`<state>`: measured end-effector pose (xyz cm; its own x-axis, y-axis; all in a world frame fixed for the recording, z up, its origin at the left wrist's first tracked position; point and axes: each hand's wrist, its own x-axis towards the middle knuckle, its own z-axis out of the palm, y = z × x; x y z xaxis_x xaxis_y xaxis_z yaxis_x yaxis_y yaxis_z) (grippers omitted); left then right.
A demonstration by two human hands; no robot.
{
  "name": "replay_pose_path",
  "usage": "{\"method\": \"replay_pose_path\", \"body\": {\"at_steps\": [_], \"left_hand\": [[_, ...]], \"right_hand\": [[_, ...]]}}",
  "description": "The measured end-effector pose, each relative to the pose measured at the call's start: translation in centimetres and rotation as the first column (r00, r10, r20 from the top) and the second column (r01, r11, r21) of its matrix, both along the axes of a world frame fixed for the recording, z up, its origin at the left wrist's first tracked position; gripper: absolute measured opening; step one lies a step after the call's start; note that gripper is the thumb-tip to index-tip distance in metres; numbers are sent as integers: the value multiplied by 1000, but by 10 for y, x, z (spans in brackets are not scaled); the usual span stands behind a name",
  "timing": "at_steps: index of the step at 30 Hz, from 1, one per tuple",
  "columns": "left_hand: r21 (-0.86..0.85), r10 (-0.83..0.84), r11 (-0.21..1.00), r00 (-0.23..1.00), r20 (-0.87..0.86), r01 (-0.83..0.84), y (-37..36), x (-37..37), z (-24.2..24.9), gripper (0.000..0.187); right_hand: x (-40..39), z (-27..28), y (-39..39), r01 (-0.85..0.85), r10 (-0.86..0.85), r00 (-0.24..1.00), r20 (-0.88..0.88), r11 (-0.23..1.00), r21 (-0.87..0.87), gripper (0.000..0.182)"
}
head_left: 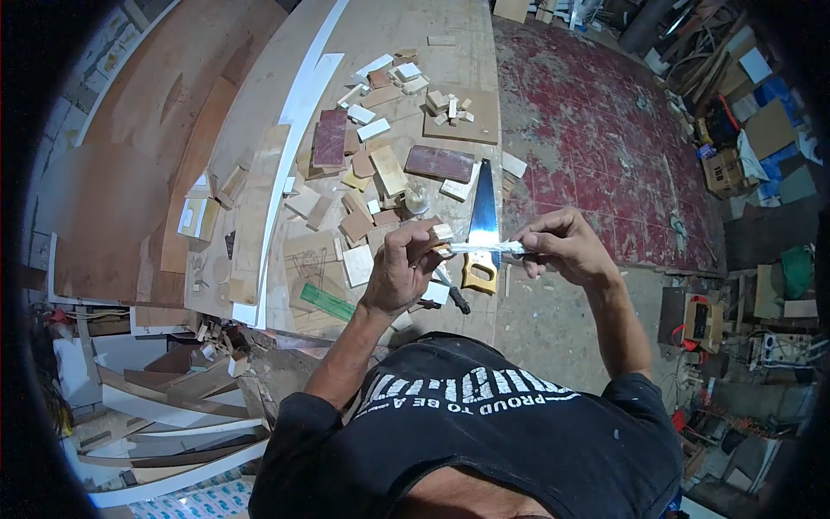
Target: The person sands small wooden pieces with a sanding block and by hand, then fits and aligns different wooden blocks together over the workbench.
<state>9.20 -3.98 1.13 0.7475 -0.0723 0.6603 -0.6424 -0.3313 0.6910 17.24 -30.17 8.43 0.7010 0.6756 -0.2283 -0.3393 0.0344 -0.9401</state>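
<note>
My left hand [405,264] is closed around a small wooden block [443,232], its fingertips at the block's edge. Opposite it, my right hand [558,246] pinches one end of a thin stick smeared white [488,248]. The stick's other end meets the block in this view; whether it is a brush I cannot tell. Below both hands lies a hand saw [484,203] with a yellow handle, partly covered by the stick. Near my left wrist are a green ruler [327,301] and a black-handled tool [459,300].
Several wood offcuts [389,169] are scattered over the workbench [406,26], with a brown board [462,125] carrying small blocks. A small round container [416,203] stands among them. Long planks lie at left. Beyond the bench's right edge is a worn red floor [596,138].
</note>
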Motion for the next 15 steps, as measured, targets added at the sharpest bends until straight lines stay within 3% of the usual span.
{"method": "replay_pose_path", "body": {"at_steps": [2,5,10,11,15], "left_hand": [[12,29,1000,1000,9,-29,0,1,-1,56],[-137,70,987,995,-66,-78,3,1,-10,55],[-205,114,957,918,-380,-204,15,-13,-8,39],[-299,102,927,918,-383,-227,11,-15,-7,35],[-328,163,896,909,-384,-299,15,-21,-19,31]], "right_hand": [[4,2,-5,27,-27,1000,11,998,-55,17],[16,-11,-10,78,-78,997,-4,997,-24,17],[29,-25,3,121,-121,993,-6,992,-47,18],[32,-28,7,103,-104,994,-16,993,-51,18],[47,-40,27,94,-95,995,-17,994,-58,20]]}}
